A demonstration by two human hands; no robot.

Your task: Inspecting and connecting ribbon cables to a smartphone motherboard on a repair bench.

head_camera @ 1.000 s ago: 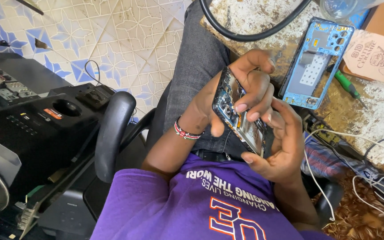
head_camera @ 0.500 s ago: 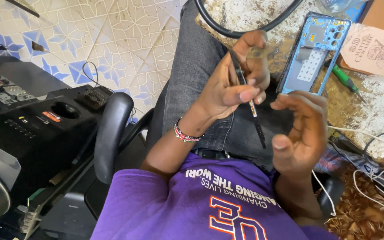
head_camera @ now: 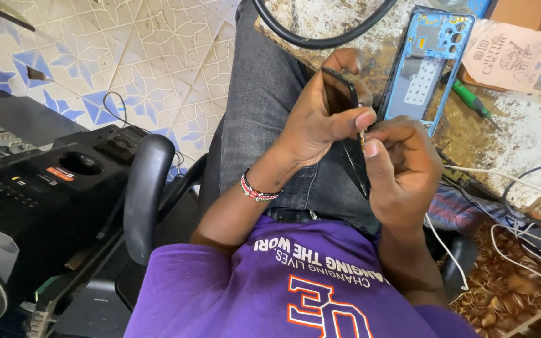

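While the person sits in a black chair, both hands meet over the lap.
Left hand: the left hand (head_camera: 317, 122) wraps around a dark phone body (head_camera: 339, 94), fingers curled over its far edge and thumb pressed along its near side.
Right hand: the right hand (head_camera: 402, 166) has thumb and forefinger pinched together on a small, thin part at the phone body's right edge; what the part is cannot be told.
Phone body: held edge-on above the grey jeans (head_camera: 264, 94), just left of the workbench.
Wrist: a red and white beaded bracelet (head_camera: 255, 188) circles the left wrist.
Workbench: a worn, white-flecked bench top (head_camera: 521, 134) on the right bears a blue phone frame (head_camera: 427, 62) with camera cut-outs, a green-handled screwdriver (head_camera: 471, 100) just right of it, and a printed paper packet (head_camera: 511, 56) farther right.
Cables: a thick black cable (head_camera: 308, 40) loops across the far end of the bench; thin white wires (head_camera: 515, 181) trail over its near right side.
Floor: pale tiles with blue star patterns (head_camera: 133, 69) fill the far left.
Left side: black equipment (head_camera: 45, 188) sits beside the chair's curved armrest (head_camera: 142, 194).
Clothing: a purple shirt (head_camera: 283, 288) with white and orange print fills the near edge.
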